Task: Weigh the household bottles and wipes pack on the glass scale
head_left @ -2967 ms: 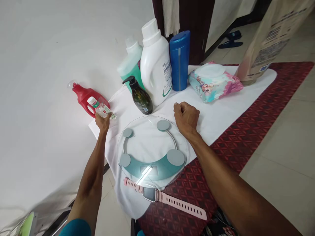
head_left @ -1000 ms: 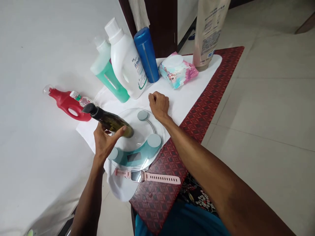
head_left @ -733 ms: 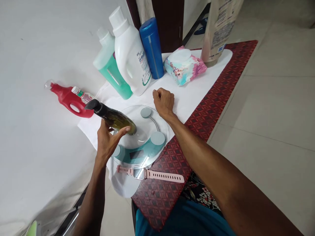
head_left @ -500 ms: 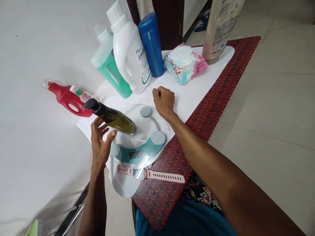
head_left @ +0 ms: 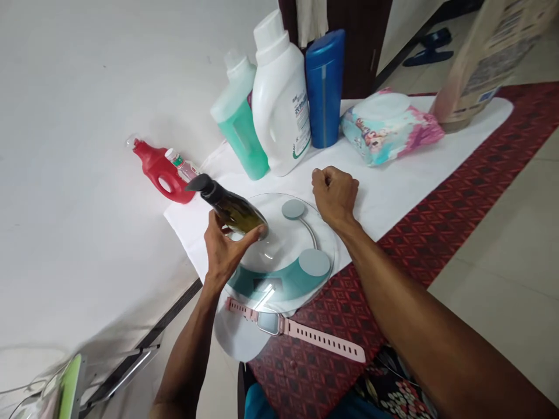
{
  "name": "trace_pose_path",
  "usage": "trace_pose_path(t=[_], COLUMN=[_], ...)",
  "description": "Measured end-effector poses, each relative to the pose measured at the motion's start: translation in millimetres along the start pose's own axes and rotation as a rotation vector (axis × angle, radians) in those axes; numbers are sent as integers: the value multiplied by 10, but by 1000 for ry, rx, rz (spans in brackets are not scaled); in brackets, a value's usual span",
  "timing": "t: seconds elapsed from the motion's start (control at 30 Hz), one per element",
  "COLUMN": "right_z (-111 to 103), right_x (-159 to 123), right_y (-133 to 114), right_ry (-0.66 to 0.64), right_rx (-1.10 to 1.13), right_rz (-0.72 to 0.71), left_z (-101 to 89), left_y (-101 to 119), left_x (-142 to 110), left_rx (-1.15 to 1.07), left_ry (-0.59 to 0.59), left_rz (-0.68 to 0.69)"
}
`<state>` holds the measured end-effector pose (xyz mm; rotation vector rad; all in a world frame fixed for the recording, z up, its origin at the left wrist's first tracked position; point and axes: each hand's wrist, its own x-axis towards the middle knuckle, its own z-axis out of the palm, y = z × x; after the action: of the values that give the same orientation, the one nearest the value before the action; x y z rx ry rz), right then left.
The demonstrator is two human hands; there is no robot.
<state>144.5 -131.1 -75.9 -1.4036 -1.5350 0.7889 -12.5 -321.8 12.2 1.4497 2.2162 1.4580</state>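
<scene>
My left hand (head_left: 225, 249) is wrapped round the lower part of a pump bottle (head_left: 238, 210) with a black pump head and dark olive liquid. Its thumb lies along the near side, while the other fingers are mostly hidden behind. The bottle stands on a round glass scale (head_left: 279, 285) with grey pads and a teal band. To the scale's right, my right hand (head_left: 335, 195) rests in a fist on the white cloth, holding nothing visible. In front of the scale lies a smartwatch with a pink strap (head_left: 268, 322).
Along the back stand a green-liquid bottle (head_left: 244, 131), a white detergent bottle (head_left: 282, 99), a blue bottle (head_left: 324, 93), a wipes pack (head_left: 388, 128) and a tall beige bottle (head_left: 484, 64). A red jug (head_left: 163, 171) and small bottle (head_left: 186, 169) sit by the wall.
My left hand has moved in from beside the pump bottle and closed round it. My right fist stays on the cloth. The whole view has shifted, so things appear farther right.
</scene>
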Motion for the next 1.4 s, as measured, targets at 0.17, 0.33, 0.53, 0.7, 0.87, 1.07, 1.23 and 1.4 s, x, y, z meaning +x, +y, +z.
trace_pose_path(t=[0.17, 0.33, 0.53, 0.7, 0.87, 1.07, 1.23, 1.4], right_z=[-10, -18, 5, 16, -13, -30, -35, -25], right_x=[-6, -7, 9, 15, 0, -2, 1, 2], right_y=[-1, -15, 17, 36, 6, -54, -92, -98], right_ry=[-16, -12, 1, 17, 4, 11, 14, 10], right_rx=[-2, -27, -4, 9, 5, 2, 22, 29], right_rz=[-7, 4, -21, -27, -17, 10, 23, 32], left_z=[-344, -578, -531, -441, -369, -335, -265, 11], left_y=[-273, -724, -1112, -1233, -1311, -1305, -1094, -683], left_x=[504, 1090, 1450, 1714, 1917, 2017, 1856, 1641], left_rx=[71, 307, 344, 388, 379, 269, 262, 357], left_ry=[278, 455, 474, 519, 558, 574, 588, 589], left_rz=[1, -196, -335, -379, -382, -316, -304, -107])
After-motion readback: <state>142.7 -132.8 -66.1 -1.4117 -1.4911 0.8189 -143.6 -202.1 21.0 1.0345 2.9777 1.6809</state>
